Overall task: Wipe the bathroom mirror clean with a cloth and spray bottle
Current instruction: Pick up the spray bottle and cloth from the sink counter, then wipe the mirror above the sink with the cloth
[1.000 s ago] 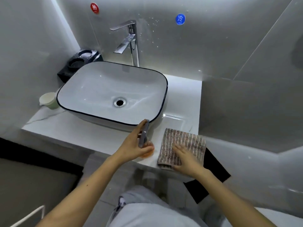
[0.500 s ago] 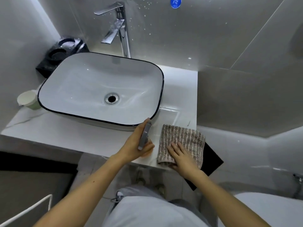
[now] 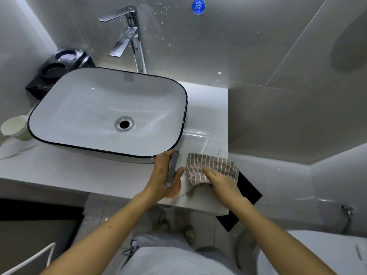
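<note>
A: Striped brown-and-white cloth (image 3: 212, 168) lay flat at the front right corner of the white counter (image 3: 83, 171), didn't it?

B: It did, with the right hand (image 3: 220, 182) pressed on its near edge. The fingers were spread and flat on the fabric, not yet closed round it.

A: And the spray bottle (image 3: 172, 169)?

B: Just beside the cloth, towards the front edge of the counter and close under the rim of the basin (image 3: 184, 108). The left hand (image 3: 162, 175) was wrapped round it, fingers curled about the body, with the grey trigger piece showing between thumb and fingers. An orange part showed low down, under the palm.

A: So the step, as you judged it, was picking both up?

B: That was my reading. To do it well, the right hand needed to bunch the cloth into a firm pad instead of dragging it off the corner, where it could slip to the floor. The left wanted a secure hold on the bottle with a finger free for the trigger, lifting straight up to clear the basin rim.

A: Was the mirror in view?

B: No, so I couldn't say how dirty it was.
</note>
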{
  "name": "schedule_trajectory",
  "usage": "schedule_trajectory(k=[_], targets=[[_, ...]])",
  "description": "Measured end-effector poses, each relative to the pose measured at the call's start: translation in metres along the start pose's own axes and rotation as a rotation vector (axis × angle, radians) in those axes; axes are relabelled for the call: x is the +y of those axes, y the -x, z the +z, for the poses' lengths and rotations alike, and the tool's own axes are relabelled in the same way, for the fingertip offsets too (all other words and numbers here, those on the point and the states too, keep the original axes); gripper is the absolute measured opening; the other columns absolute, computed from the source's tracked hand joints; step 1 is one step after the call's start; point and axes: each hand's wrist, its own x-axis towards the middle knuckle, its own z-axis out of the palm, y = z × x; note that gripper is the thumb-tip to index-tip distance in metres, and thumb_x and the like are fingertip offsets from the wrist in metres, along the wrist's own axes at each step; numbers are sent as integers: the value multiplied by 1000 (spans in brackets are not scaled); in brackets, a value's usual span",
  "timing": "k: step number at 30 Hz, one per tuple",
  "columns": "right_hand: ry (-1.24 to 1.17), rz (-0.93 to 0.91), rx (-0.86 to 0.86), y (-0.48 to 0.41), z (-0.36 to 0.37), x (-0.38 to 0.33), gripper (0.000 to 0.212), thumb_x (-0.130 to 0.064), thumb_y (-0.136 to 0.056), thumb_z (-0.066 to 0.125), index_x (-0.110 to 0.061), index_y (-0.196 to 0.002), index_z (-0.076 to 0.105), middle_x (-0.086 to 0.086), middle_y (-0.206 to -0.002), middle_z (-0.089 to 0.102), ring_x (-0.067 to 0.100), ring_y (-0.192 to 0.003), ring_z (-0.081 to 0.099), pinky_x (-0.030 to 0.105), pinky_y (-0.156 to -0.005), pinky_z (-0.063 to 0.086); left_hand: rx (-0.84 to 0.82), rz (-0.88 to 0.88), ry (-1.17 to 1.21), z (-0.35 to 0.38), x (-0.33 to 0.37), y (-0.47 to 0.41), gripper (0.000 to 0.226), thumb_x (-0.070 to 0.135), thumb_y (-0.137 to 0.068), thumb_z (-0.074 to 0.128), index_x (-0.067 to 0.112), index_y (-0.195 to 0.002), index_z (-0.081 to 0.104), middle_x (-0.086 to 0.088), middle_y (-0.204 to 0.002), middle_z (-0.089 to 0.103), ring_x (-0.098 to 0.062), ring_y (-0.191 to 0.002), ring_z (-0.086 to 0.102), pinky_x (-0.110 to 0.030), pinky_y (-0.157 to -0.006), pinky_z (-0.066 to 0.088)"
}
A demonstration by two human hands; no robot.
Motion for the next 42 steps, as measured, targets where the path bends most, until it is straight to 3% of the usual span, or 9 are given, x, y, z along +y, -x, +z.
schedule_trajectory(k=[7,11,16,21,24,26,30,39,42], targets=[[-83,26,157,-22,-66,3,73,9,-81,45,-19,-145,26,5,-146,37,30,-122,47,35,-97,39,50,25,-19,-10,33,-41,51,27,-84,56,2,-126,42,4,-110,42,-23,-90,48,-34,-82,41],[-170,57,252,-33,-117,-1,56,-5,-91,46,-20,-142,32,7,-141,44,30,-122,47,35,-98,38,39,81,23,-19,53,-68,47,34,-84,56,23,-126,39,2,-114,47,-21,-107,48,-31,-91,42],[-183,15,368,-37,-172,-9,47,-4,-92,47,-15,-137,41,10,-132,53,29,-116,51,33,-94,41,72,196,29,-21,75,-96,50,37,-84,56,26,-127,33,2,-116,49,-9,-107,47,-5,-90,34],[-228,-18,478,-43,-217,-15,34,-6,-90,49,-15,-122,56,11,-112,65,28,-103,59,35,-86,46,188,343,35,-34,99,-134,45,42,-83,52,36,-125,37,17,-115,46,-13,-106,51,-20,-93,41],[-274,-44,545,-48,-242,-23,27,-6,-91,50,-11,-115,61,11,-108,67,26,-99,60,29,-81,45,247,367,58,-45,113,-156,42,43,-81,53,34,-120,40,1,-113,56,-21,-103,58,-33,-89,48],[-298,-44,581,-54,-257,-28,27,-6,-91,51,-12,-116,62,10,-109,67,25,-101,60,24,-80,42,273,374,82,-54,125,-168,45,45,-80,53,26,-118,42,-4,-110,59,-22,-100,61,-27,-86,50],[-318,-89,643,-63,-291,-39,28,-9,-92,52,-13,-118,61,9,-113,66,23,-104,59,12,-72,33,326,391,110,-74,150,-188,47,42,-80,55,19,-120,45,2,-106,60,1,-87,61,-3,-77,43],[-188,-205,690,-77,-370,-61,23,-16,-93,51,-10,-112,62,11,-108,64,19,-90,53,21,-75,34,366,464,47,-118,188,-223,40,40,-82,54,23,-116,44,19,-99,57,16,-92,57,-4,-76,45],[-178,-251,705,-82,-382,-68,22,-14,-92,51,-8,-110,63,12,-107,65,22,-94,55,24,-78,37,404,467,33,-133,195,-232,46,41,-82,55,16,-119,48,12,-98,60,5,-92,61,-5,-78,47]])
